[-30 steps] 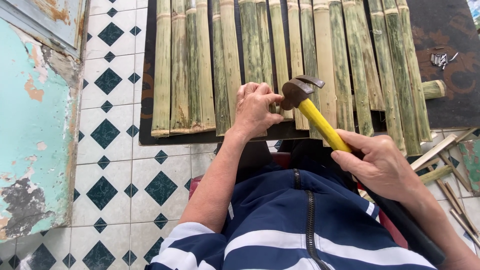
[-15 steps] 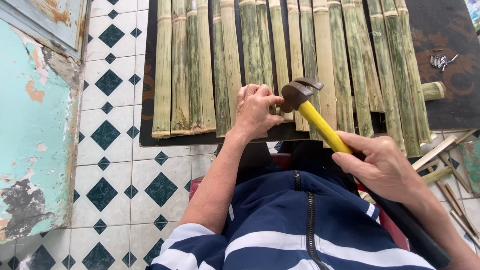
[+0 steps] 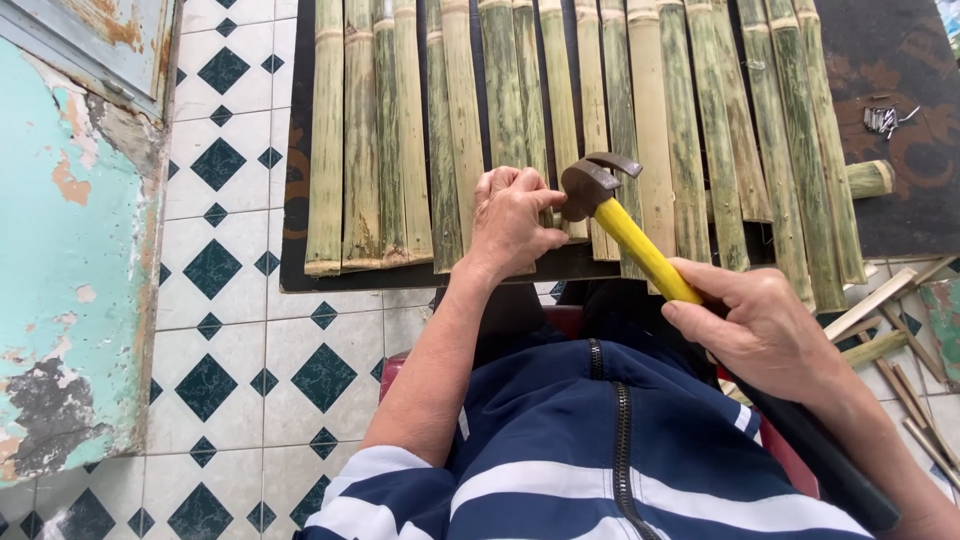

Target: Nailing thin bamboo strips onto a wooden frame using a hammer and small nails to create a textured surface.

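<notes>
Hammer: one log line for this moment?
right hand: grips hammer | left hand: on bamboo slats beside hammer head | nails: far right

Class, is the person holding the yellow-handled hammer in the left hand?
No, the right hand grips the hammer; the left hand rests on the bamboo slats.

The floor of white tiles with dark green diamonds (image 3: 230,330) fills the lower left. On the far left stands a turquoise wall with peeling paint (image 3: 60,300). At the upper right, a small heap of grey metal nails (image 3: 885,118) lies on a dark brown mat (image 3: 900,190). Thin pale bamboo offcuts (image 3: 900,340) lie scattered at the right edge. A navy jacket with white stripes (image 3: 600,470) covers the bottom.
</notes>
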